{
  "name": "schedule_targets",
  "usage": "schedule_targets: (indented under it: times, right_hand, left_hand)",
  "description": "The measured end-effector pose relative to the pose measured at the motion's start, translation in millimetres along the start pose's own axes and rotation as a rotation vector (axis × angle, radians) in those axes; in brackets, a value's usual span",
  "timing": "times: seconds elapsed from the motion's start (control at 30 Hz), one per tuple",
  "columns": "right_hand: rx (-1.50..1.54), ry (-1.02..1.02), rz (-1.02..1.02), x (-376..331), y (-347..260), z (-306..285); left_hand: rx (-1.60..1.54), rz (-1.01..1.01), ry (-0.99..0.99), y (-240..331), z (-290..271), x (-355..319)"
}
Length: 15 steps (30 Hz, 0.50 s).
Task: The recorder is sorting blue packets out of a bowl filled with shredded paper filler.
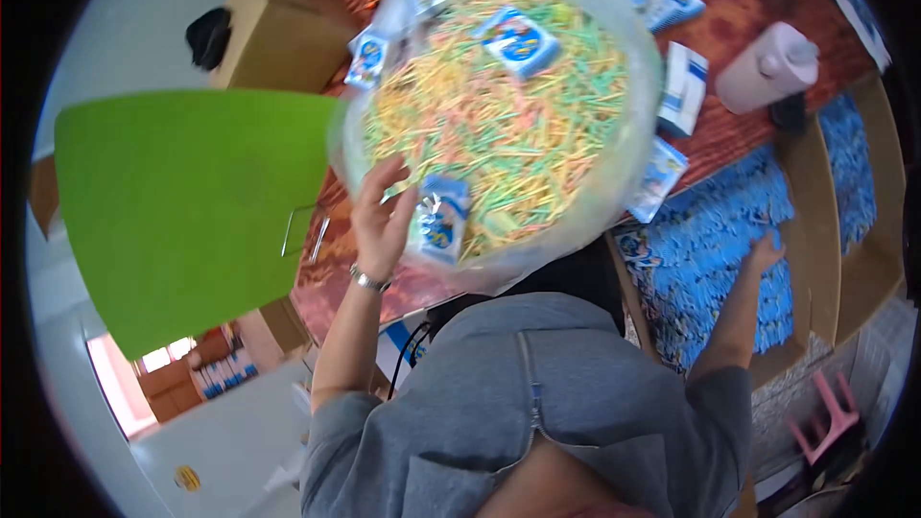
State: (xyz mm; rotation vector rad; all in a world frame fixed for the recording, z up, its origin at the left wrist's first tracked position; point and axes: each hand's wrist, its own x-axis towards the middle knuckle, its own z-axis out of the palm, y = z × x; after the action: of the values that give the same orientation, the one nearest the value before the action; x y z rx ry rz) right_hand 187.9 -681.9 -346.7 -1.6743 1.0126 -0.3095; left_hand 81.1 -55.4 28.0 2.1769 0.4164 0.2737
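A large clear plastic bag (641, 125) on the table is full of short thin sticks (537, 149) in yellow, green and pink. Over its near left side is my left hand (382, 221), its fingers apart and nothing plainly held. Beside those fingers a blue-and-white packet (442, 219) lies on the sticks. Another blue packet (519, 42) rests farther back on them. My right hand (765, 252) reaches down to the right, at the edge of many blue packets (715, 254) arranged in rows in a cardboard box (814, 230). Its fingers are too blurred to make out.
Around the bag on the red patterned table (710, 149) lie several more packets (656, 179). A pink bottle (765, 70) stands at the right. A green chair back (192, 201) and a cardboard carton (273, 24) are at the left. A pink stool (827, 417) is at lower right.
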Motion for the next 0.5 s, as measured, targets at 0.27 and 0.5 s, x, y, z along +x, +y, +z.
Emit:
schedule_targets:
  times: [0.27,0.5]
  right_hand:
    - [0.38,-0.192,-0.463,-136,-167,5]
    - [-0.096,-1.211,-1.472,-415,-339,112]
  left_hand:
    - [0.183,0.089,-0.079,-40,-23,-24]
    - [0.185,0.059,-0.039,-63,-11,-40]
